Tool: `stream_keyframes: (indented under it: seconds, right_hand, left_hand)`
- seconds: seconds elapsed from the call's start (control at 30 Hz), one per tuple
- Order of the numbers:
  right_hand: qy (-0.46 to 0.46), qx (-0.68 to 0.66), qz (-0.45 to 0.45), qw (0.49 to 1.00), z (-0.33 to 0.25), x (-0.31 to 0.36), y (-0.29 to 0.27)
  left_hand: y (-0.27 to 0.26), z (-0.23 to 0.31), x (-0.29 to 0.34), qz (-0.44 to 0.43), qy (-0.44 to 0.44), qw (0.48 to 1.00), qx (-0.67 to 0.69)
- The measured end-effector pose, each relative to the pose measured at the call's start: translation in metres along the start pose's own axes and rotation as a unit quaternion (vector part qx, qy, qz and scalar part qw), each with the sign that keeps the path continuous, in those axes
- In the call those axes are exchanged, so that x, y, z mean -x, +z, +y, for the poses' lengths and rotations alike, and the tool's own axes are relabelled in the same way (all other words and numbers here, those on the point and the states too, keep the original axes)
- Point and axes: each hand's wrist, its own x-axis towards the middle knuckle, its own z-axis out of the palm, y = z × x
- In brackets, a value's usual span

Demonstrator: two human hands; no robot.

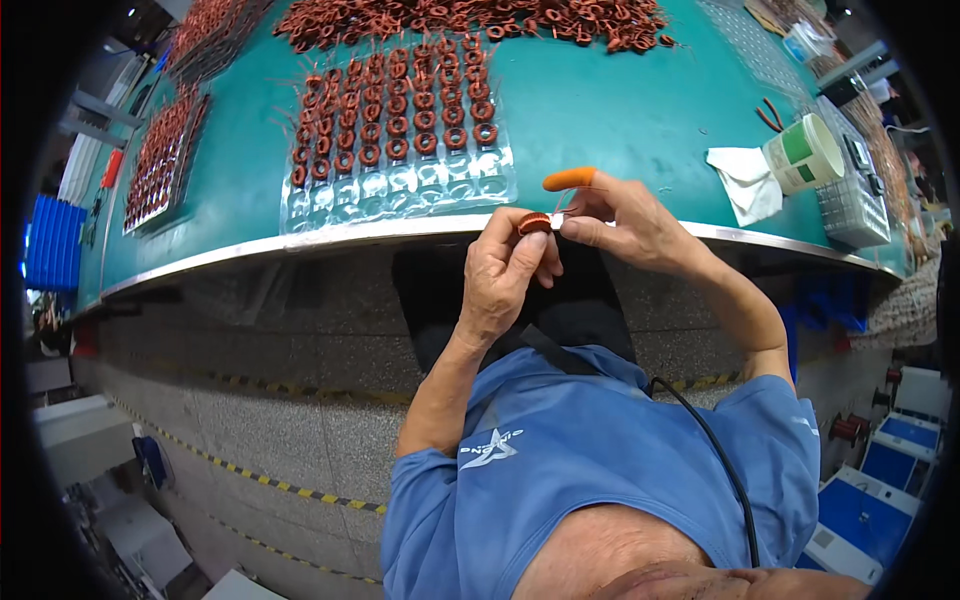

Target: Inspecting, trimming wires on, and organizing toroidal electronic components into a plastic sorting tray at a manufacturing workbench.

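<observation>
Between the thumb and fingers of my left hand (497, 275) is a copper-wound ring coil (534, 222), held just in front of the table edge. My right hand (630, 225) is closed beside it, thumb and fingers pinching at the coil's wire ends, where a small white piece (557, 220) shows. An orange finger cot (569, 179) covers one raised fingertip of that hand. Beyond my hands, a clear plastic tray (400, 205) lies on the table with rows of similar coils; its nearest pockets hold no coils.
A large heap of coils (480, 20) spreads along the far side. More filled trays (165, 155) stand at the left. To the right are a white cloth (745, 185), a green-and-white tub (805, 155), pliers (770, 115) and a grey box (855, 205). The table edge (400, 228) runs in front of me.
</observation>
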Motion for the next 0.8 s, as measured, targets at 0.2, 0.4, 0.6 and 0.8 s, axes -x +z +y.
stream_keyframes:
  seconds: [0.2,0.4,0.6,0.8]
  right_hand:
    - [-0.161,0.174,0.176,0.955,0.004,0.003,0.014]
    - [-0.194,0.16,0.193,0.948,0.0,0.005,0.015]
    - [-0.308,0.366,0.242,0.845,-0.01,0.002,0.011]
    - [-0.345,0.366,0.262,0.824,-0.029,0.002,0.022]
  left_hand:
    - [0.0,0.008,0.004,-0.026,-0.046,0.999,0.009]
    - [0.006,0.005,0.003,-0.059,-0.046,0.987,0.141]
    - [0.007,0.011,0.003,0.006,-0.078,0.989,0.124]
    - [0.017,0.009,-0.007,0.127,0.008,0.981,0.149]
